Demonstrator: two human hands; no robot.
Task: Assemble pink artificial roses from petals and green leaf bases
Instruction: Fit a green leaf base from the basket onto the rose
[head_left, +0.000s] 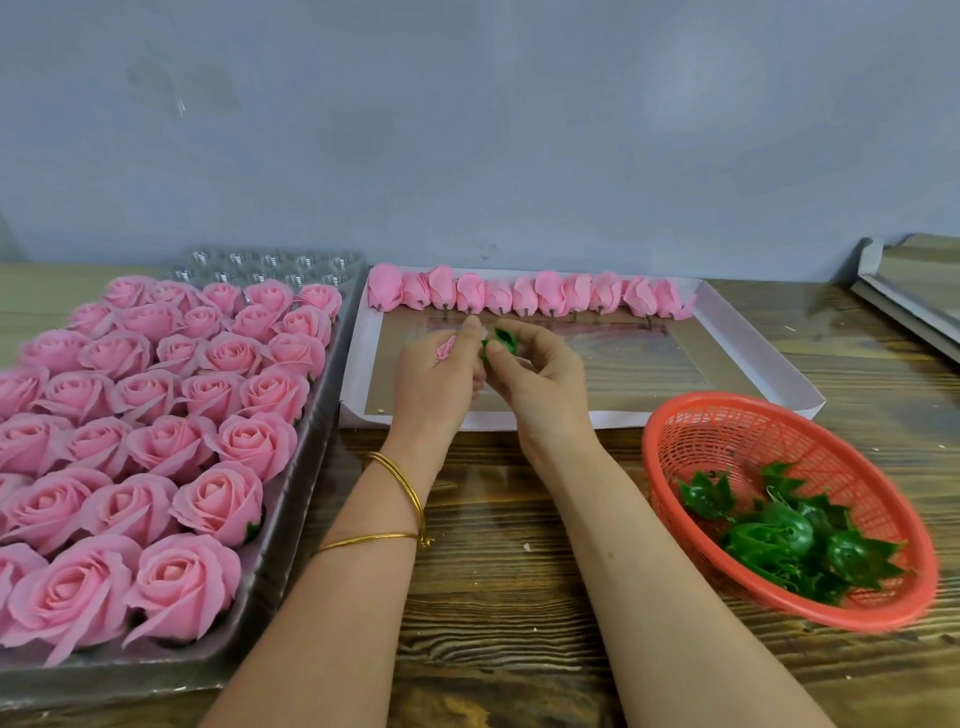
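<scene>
A tray (291, 519) of finished roses (156, 395) fills the left of the tabletop (493, 571); a white box (753, 353) holds a row of petal buds (530, 293); a red basket (675, 447) holds leaf bases (779, 535); over the box, the grip of the left hand (436, 379) encloses a pink bud (445, 347); the right hand (540, 379) pinches, seemingly, a green leaf base (503, 340).

Glossy green plastic leaf bases (789, 540) fill a red plastic mesh basket (675, 447); matt pink roses (156, 441); rough-grained wooden counter (493, 519).
</scene>
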